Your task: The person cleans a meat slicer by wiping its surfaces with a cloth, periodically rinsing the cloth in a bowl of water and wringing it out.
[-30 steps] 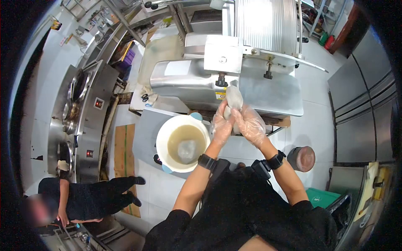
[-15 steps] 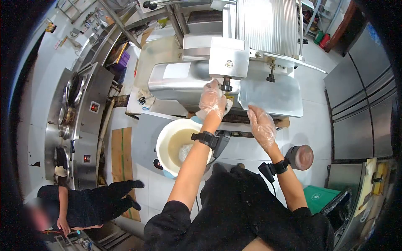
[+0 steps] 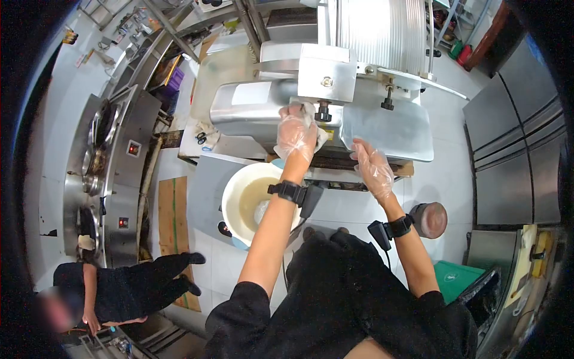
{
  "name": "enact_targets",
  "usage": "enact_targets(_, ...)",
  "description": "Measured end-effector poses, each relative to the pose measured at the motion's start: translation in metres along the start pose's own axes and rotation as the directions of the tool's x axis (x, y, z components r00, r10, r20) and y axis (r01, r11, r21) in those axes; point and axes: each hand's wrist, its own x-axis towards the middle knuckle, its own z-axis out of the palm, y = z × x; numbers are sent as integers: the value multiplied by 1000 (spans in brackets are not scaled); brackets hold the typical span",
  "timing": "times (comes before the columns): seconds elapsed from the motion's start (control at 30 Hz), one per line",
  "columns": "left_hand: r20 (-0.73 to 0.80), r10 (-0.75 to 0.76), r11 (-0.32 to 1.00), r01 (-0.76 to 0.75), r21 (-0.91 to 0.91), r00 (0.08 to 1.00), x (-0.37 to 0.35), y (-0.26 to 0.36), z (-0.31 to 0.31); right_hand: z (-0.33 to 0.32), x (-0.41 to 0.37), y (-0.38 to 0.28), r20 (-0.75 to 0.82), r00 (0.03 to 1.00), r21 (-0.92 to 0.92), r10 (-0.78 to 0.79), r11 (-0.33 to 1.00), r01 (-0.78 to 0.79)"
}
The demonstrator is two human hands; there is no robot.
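Note:
My left hand (image 3: 296,134), in a clear plastic glove, is closed round a pale cloth (image 3: 321,139) and presses it against the silver body of a slicing machine (image 3: 245,113), just left of a black knob (image 3: 323,111). Also gloved, my right hand (image 3: 373,167) hangs with its fingers apart near the front edge of the machine's flat metal plate (image 3: 388,134), holding nothing. Below my left wrist stands a white bucket (image 3: 230,206) with cloudy liquid and a whitish lump inside.
A stove counter (image 3: 128,173) runs along the left. Another person (image 3: 119,293) in black is at the lower left. A lidded round container (image 3: 430,220) stands on the floor at right, near a green bin (image 3: 457,278). Steel cabinets (image 3: 502,155) line the right. Scissors (image 3: 201,138) lie left of the machine.
My left hand has moved slightly up and left along the machine's body with the cloth. My right hand has risen a little. The view has shifted slightly.

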Motion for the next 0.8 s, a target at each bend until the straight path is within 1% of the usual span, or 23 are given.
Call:
enact_targets(0.03,2,1,1000,-1,-2,1000,3,-2,6,1,4,5,-2,1000,-1,1,1000,-1)
enact_targets(0.1,73,-14,987,2,159,997,2,-6,19,5,9,14,-32,997,-29,-75,997,74)
enact_targets(0.13,65,-33,984,21,178,997,1,-6,23,5,9,15,-30,997,-29,-70,997,69)
enact_targets(0.17,66,-35,984,23,179,997,-1,-9,28,4,9,14,17,1000,-3,-26,1000,26)
enact_targets(0.2,82,-117,989,108,104,990,-3,-6,28,3,10,11,65,998,22,14,1000,-16)
enact_targets(0.23,103,-195,981,193,32,975,-5,-2,27,5,10,14,67,998,24,11,1000,-12)
enact_targets(0.27,148,-289,946,306,-109,946,-17,2,27,8,11,20,110,990,141,91,984,-106)
enact_targets(0.3,155,-282,938,306,-161,947,-25,-8,38,13,11,27,164,973,250,165,947,-202)
enact_targets(0.33,163,-276,928,307,-212,947,-33,-24,51,18,12,36,166,973,251,162,947,-200)
enact_targets(0.37,126,-196,927,226,-298,972,-45,-29,56,23,12,46,219,956,244,195,938,-247)
enact_targets(0.4,125,-197,927,226,-298,972,-50,-27,57,25,9,43,272,935,234,229,926,-295)
enact_targets(0.43,35,-169,916,170,-363,985,-53,-24,59,28,1,40,392,867,424,308,776,-467)
enact_targets(0.47,-58,-146,901,108,-420,988,-53,-22,59,32,-2,36,392,867,423,307,777,-466)
enact_targets(0.5,-107,-108,906,54,-419,988,-46,-28,63,36,-3,33,516,823,547,238,648,-530)
enact_targets(0.53,-137,-113,920,52,-388,984,-39,-22,57,39,-3,31,618,773,634,142,491,-597)
enact_targets(0.57,-164,-118,933,53,-355,979,-30,-17,49,46,4,36,647,758,660,84,435,-612)
enact_targets(0.6,-101,-126,944,88,-318,987,-12,-15,34,55,18,33,623,781,683,43,456,-570)
enact_targets(0.63,-98,-125,945,89,-316,987,-7,-15,35,61,29,20,594,805,706,2,478,-522)
enact_targets(0.67,-71,-145,953,120,-280,987,-4,-15,36,59,32,10,571,820,702,39,495,-512)
enact_targets(0.7,-44,-165,958,150,-243,985,-3,-17,37,58,35,10,571,820,703,40,492,-513)
enact_targets(0.73,-38,-185,958,171,-228,982,-5,-17,39,57,38,10,562,826,688,38,532,-493)
enact_targets(0.77,-38,-183,959,170,-227,982,-7,-17,41,56,40,9,554,832,672,35,571,-471)
enact_targets(0.8,0,-179,959,174,-224,984,-10,-13,38,53,38,10,554,832,672,35,570,-472)
